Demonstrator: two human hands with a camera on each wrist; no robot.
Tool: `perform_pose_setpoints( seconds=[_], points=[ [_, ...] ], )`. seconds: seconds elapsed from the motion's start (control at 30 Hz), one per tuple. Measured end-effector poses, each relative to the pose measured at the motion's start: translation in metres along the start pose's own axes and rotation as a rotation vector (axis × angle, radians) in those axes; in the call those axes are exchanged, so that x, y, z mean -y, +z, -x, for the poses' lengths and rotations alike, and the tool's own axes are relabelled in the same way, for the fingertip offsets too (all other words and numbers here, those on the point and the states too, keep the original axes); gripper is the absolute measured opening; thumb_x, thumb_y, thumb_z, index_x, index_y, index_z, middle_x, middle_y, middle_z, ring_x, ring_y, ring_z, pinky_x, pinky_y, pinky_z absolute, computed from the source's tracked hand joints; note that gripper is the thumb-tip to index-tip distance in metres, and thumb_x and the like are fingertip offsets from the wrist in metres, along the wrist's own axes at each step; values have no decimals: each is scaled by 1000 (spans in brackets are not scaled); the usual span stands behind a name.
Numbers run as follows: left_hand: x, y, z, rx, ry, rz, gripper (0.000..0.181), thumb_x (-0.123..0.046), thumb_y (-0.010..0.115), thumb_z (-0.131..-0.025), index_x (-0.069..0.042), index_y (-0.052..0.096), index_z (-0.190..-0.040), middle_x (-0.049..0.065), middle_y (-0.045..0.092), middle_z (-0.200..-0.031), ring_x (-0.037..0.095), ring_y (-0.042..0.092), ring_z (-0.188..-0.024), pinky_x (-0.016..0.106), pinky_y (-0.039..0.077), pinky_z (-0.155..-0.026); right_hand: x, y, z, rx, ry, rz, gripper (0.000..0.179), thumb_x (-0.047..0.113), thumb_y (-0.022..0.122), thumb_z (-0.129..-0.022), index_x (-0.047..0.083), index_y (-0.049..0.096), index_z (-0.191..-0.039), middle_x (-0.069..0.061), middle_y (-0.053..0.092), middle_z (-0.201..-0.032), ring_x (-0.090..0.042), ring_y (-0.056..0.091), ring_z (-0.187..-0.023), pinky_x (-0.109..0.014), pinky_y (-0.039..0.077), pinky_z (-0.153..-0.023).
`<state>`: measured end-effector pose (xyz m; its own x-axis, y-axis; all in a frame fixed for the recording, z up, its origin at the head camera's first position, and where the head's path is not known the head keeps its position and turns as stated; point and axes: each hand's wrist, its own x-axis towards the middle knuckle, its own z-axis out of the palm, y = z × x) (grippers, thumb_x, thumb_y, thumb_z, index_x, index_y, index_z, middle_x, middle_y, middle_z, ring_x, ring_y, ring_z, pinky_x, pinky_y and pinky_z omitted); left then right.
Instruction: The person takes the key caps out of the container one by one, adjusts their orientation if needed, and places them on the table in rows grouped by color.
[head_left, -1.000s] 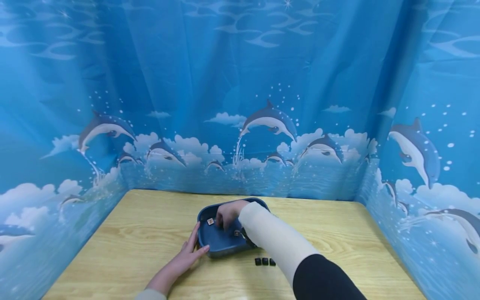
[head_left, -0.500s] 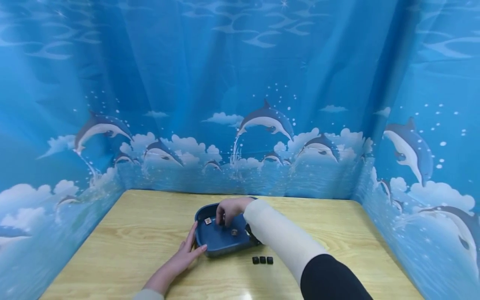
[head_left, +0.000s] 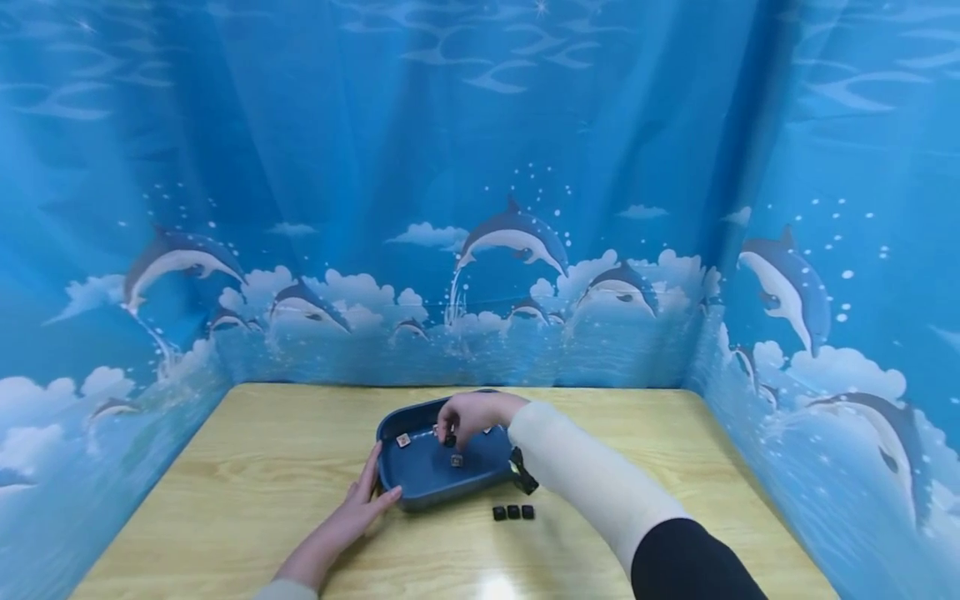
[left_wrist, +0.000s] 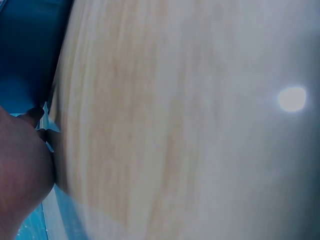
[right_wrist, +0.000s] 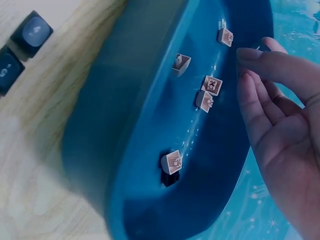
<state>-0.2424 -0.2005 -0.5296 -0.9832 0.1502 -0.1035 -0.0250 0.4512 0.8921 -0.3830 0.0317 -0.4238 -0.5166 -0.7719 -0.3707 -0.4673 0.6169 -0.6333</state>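
A dark blue tray (head_left: 423,483) with rounded corners stands on the table. My left hand (head_left: 351,510) rests against its left end, thumb and fingers spread along the outer wall. Over the tray, my right hand (head_left: 471,417) pinches a small black keycap (head_left: 450,439) between thumb and fingers; in the right wrist view the fingers mostly hide it. Inside the tray lie several loose keycaps, many with pale undersides up, such as one keycap (right_wrist: 212,85) near the middle. A pale-bottomed keycap (right_wrist: 172,162) lies beside a black one (right_wrist: 170,178).
Three black keycaps (head_left: 513,512) sit in a row on the wooden table (head_left: 285,450), just in front of the tray. Blue curtains (head_left: 360,208) printed with dolphins enclose the back and sides. A black device (head_left: 522,471) hangs at the right wrist.
My right hand has risen from the tray floor and a black keycap now shows at its fingertips. The left hand stays at the tray's end. The head view has turned slightly right.
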Motion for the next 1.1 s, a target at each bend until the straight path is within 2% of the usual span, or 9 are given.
perform_pose_setpoints(
  seconds=[0.17, 0.33, 0.43, 0.53, 0.8, 1.1],
  points=[
    [-1, 0, 0, 0, -14, 7, 89, -35, 59, -97, -19, -5, -157, 28, 7, -156, 54, -7, -139, 70, -8, -105, -2, 2, 17, -30, -46, -6, 21, -4, 72, -84, 7, 71, -101, 5, 66, -94, -12, 59, -78, -47, 54, -79],
    [-2, 1, 0, 2, -20, -1, 89, -36, 59, -97, -18, -5, -157, 28, 8, -156, 53, -6, -140, 69, -8, -106, -7, 4, 35, -62, -86, -16, 19, -1, 73, -84, 11, 73, -99, 6, 67, -92, -11, 61, -78, -33, 55, -71],
    [-2, 0, 0, 7, -33, 3, 90, -38, 58, -97, -19, -7, -157, 27, 5, -157, 52, -6, -141, 68, -9, -107, -10, 5, 47, -77, -100, -24, 20, 1, 74, -84, 11, 73, -102, 8, 68, -92, -10, 62, -81, -26, 54, -69],
    [-3, -1, 0, 17, -51, 7, 90, -39, 57, -98, -21, -8, -157, 27, 3, -157, 52, -9, -140, 69, -9, -106, -14, 7, 58, -84, -115, -40, 23, 3, 74, -85, 9, 74, -107, 10, 68, -94, -9, 63, -83, -25, 54, -71],
    [-2, 0, -1, 6, -10, 13, 90, -33, 60, -97, -18, -6, -157, 30, 10, -155, 53, -4, -140, 71, -8, -105, -24, 18, 86, -153, -145, -79, 25, 4, 74, -85, 10, 74, -109, 9, 69, -91, -9, 64, -82, -26, 54, -72],
    [-3, -2, 1, 15, -6, -5, 90, -34, 58, -98, -19, -8, -157, 31, 9, -154, 56, -5, -139, 73, -6, -103, -37, 40, 112, -259, -84, -202, 23, 3, 75, -84, 5, 74, -106, 2, 70, -89, -15, 65, -80, -29, 56, -69]
  ],
)
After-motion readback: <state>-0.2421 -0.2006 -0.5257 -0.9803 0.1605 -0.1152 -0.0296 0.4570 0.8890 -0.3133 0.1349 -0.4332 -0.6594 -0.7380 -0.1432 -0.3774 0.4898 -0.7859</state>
